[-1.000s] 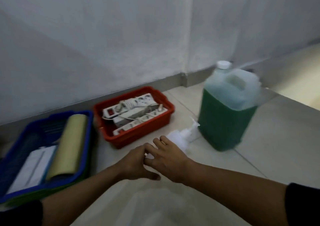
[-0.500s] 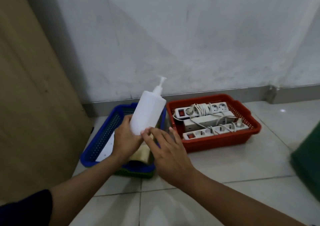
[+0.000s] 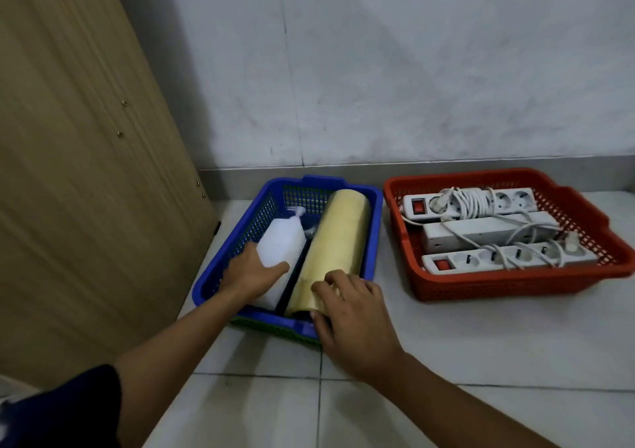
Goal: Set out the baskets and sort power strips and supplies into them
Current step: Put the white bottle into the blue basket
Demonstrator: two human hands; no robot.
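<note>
The left hand (image 3: pixel 249 272) gripped the white pump bottle (image 3: pixel 281 246), which lay along the left side of the blue basket (image 3: pixel 374 238) beside a yellowish roll (image 3: pixel 335 248). The right hand (image 3: pixel 350 317) rested its loose, uncurled fingers on the roll's near end. The red basket (image 3: pixel 515 282), just right of the blue one on the tiled floor (image 3: pixel 446 361), held three power strips (image 3: pixel 481 229).

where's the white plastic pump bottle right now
In the head view, the white plastic pump bottle lies in the blue mesh basket, left of the yellowish roll, under the left hand.
</note>
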